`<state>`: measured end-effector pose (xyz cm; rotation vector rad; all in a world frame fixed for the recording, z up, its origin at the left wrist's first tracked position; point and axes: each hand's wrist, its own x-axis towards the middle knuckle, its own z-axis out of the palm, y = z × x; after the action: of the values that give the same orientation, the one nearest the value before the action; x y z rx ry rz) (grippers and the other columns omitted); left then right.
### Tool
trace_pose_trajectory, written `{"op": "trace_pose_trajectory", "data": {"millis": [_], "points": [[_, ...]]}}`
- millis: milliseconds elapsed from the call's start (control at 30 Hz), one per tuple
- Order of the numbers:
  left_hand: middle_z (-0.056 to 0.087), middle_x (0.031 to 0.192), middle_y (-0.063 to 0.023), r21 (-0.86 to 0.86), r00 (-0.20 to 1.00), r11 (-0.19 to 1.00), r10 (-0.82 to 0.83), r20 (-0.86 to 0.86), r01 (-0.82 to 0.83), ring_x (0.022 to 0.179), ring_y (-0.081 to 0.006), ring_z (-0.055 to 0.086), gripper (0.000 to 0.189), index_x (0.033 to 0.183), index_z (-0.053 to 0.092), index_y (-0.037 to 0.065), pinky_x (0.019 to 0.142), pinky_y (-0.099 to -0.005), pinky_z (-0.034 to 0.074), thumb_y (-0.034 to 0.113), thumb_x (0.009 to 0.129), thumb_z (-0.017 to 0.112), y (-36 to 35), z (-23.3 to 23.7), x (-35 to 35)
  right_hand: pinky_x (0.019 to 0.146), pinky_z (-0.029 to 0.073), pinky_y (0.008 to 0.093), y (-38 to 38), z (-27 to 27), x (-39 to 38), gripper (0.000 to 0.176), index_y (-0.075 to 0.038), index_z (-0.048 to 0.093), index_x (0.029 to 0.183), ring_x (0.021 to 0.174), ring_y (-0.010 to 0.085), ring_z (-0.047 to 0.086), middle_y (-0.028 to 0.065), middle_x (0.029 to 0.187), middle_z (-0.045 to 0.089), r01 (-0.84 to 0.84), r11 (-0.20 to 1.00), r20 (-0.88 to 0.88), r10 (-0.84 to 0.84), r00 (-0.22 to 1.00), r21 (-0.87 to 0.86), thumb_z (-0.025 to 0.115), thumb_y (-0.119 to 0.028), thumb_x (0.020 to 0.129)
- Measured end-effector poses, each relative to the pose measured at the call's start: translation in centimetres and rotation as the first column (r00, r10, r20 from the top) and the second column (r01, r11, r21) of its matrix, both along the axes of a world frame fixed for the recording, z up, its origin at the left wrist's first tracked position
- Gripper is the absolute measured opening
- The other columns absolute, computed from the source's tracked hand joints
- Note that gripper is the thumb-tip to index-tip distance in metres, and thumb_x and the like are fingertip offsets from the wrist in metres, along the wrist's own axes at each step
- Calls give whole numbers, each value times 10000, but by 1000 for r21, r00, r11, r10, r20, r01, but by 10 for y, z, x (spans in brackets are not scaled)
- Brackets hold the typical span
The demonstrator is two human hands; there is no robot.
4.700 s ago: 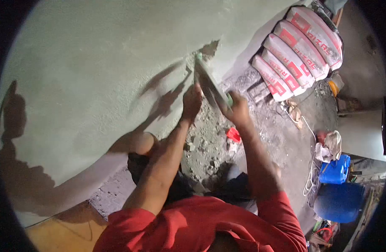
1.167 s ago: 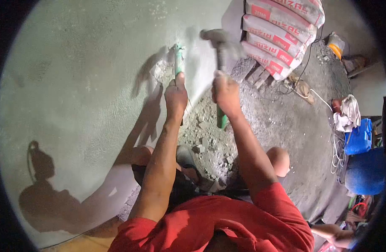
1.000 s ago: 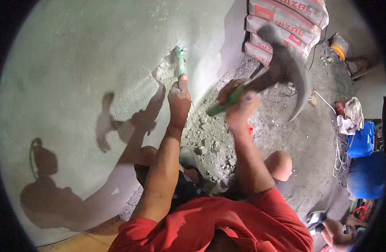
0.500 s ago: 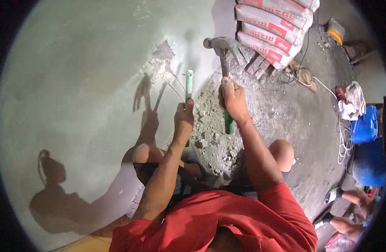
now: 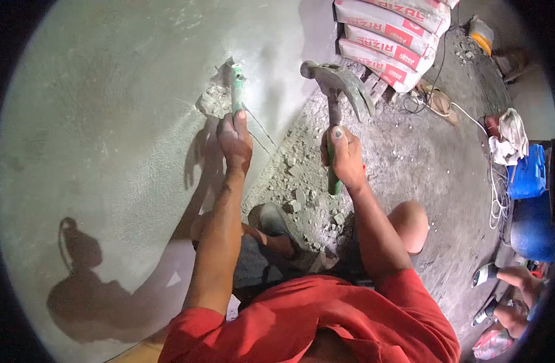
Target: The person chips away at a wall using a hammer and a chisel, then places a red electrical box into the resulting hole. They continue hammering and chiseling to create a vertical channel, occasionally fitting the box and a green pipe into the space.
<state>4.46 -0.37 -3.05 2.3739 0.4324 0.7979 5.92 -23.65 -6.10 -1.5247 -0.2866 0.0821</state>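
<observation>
My left hand (image 5: 235, 142) is closed around a green chisel (image 5: 236, 88), a slim bar with a small dark hole near its upper end. That end overlaps the broken hole (image 5: 214, 100) in the grey wall; whether it touches cannot be told. In my right hand (image 5: 346, 158) is a claw hammer (image 5: 335, 81), gripped by its green handle with the thumb along the shaft. The hammer's head is raised, to the right of the chisel and apart from it. Two thin dark wires or cracks (image 5: 259, 130) run below the hole.
Rubble (image 5: 298, 187) lies along the wall's foot. Stacked cement bags (image 5: 386, 45) stand at the back. On the right are a white cable (image 5: 492, 199), a cloth (image 5: 510, 136), a blue jerrycan (image 5: 527, 172) and another person's legs (image 5: 516, 296).
My left hand has moved up and left with the chisel, bringing it over the broken hole. My right hand and the hammer have shifted slightly right and down.
</observation>
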Motion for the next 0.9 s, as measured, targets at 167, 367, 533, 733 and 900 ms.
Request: {"op": "trace_pose_trajectory", "data": {"millis": [167, 367, 533, 733, 900], "points": [[610, 784, -218, -206, 1000, 979, -5, -3, 5, 756, -385, 600, 524, 982, 618, -49, 707, -464, 464, 451, 1027, 471, 26, -31, 18, 481, 391, 296, 2, -7, -1, 587, -32, 538, 807, 525, 123, 492, 44, 629, 527, 9, 998, 60, -5, 998, -62, 411, -570, 1005], [628, 831, -183, -495, 999, 869, 5, 42, 17, 773, -324, 610, 536, 1009, 617, -56, 709, -448, 470, 459, 1025, 469, 28, -48, 22, 623, 530, 405, 35, -12, 3, 517, -34, 611, 850, 709, 309, 683, 147, 779, 657, 85, 969, 480, 38, 876, -232, 698, -541, 805], [665, 875, -138, -622, 946, 717, -184, 267, 315, 839, -239, 629, 437, 1059, 629, -43, 731, -385, 495, 383, 1003, 549, 44, -81, 37, 598, 532, 467, 78, 19, 40, 547, -46, 615, 824, 636, 345, 674, 170, 714, 647, 138, 803, 374, 112, 921, -580, 637, -593, 836], [659, 786, -169, -304, 978, 940, -106, 178, 157, 737, -280, 645, 401, 963, 636, -47, 692, -388, 502, 328, 1036, 515, 43, -78, 28, 604, 535, 421, 62, 59, 1, 468, -48, 623, 853, 619, 364, 660, 165, 688, 632, 61, 972, 557, 79, 827, -227, 703, -503, 781], [597, 710, -172, -241, 997, 969, -61, -49, 48, 633, -285, 585, 465, 917, 633, -81, 586, -391, 460, 335, 1052, 476, 7, 15, 2, 645, 534, 452, 74, 37, 54, 492, 51, 631, 918, 663, 445, 645, 259, 666, 624, 74, 855, 277, 84, 957, -513, 652, -438, 866]]}}
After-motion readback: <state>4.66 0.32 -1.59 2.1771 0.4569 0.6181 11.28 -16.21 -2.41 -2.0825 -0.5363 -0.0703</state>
